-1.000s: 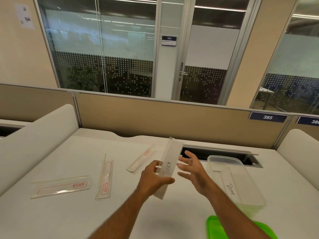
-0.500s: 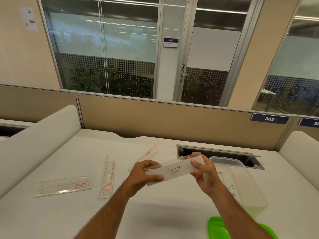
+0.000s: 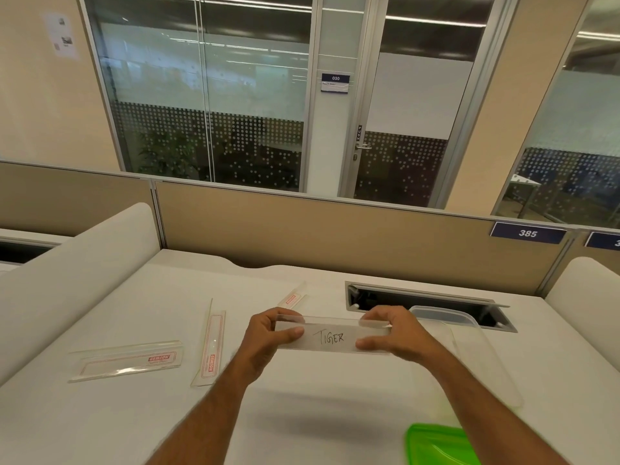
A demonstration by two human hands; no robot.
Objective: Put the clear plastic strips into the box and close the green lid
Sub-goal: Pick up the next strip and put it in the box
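Note:
I hold a clear plastic strip marked TIGER [image 3: 330, 337] level above the desk, one end in each hand. My left hand [image 3: 268, 335] pinches its left end and my right hand [image 3: 389, 333] pinches its right end. The clear box [image 3: 469, 333] stands open on the desk just right of my right hand, partly hidden by my forearm. Its green lid [image 3: 439, 444] lies flat near the front right edge. Three more clear strips lie on the desk: a long one [image 3: 125, 361] at the left, one [image 3: 210, 347] beside it, one [image 3: 292, 298] behind my left hand.
A white desk [image 3: 318, 407] carries everything. A dark cable slot [image 3: 426, 303] with a metal frame opens behind the box. Tan partition panels [image 3: 335, 229] close off the back, and white rounded dividers [image 3: 77, 263] flank both sides.
The TIGER strip went from upright in my left hand alone to level, gripped at both ends by both hands. The camera view dipped slightly.

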